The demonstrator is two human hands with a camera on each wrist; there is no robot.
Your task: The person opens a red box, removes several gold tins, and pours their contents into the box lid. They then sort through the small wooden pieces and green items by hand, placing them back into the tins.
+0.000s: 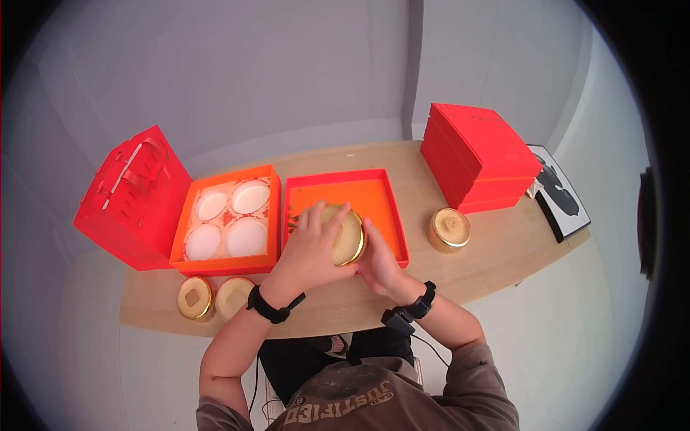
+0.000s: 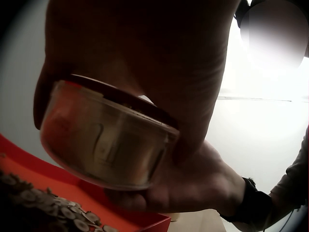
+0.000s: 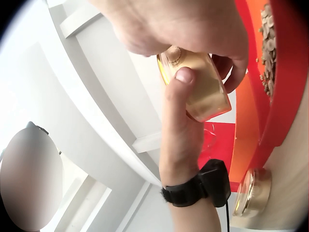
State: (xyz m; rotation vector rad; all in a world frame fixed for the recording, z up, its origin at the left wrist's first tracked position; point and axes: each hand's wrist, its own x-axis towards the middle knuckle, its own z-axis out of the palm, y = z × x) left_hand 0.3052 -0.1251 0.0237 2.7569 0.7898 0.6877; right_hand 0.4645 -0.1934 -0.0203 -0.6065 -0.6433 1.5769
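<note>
Both hands hold a clear round jar [image 1: 348, 237] with a gold-rimmed lid over the red tray. My left hand [image 1: 310, 244] spreads its fingers over the lid and grips it from above, its thumb along the jar's side in the right wrist view. From the right, my right hand [image 1: 381, 264] holds the jar, palm and fingers close under its base in the left wrist view. The tilted jar [image 2: 108, 140] has a red patch on its wall. Below lies the red tray [image 1: 397, 215] with an orange floor, and small pale round pieces [image 2: 72, 212] heaped in it.
An orange-red box [image 1: 224, 269] with round white recesses stands left, beside a red gift bag [image 1: 133, 197]. Two jars, one with a gold lid [image 1: 194, 299], are at the table's front edge. Another jar [image 1: 450, 231], stacked red boxes [image 1: 478, 158] and a framed picture [image 1: 560, 194] stand right.
</note>
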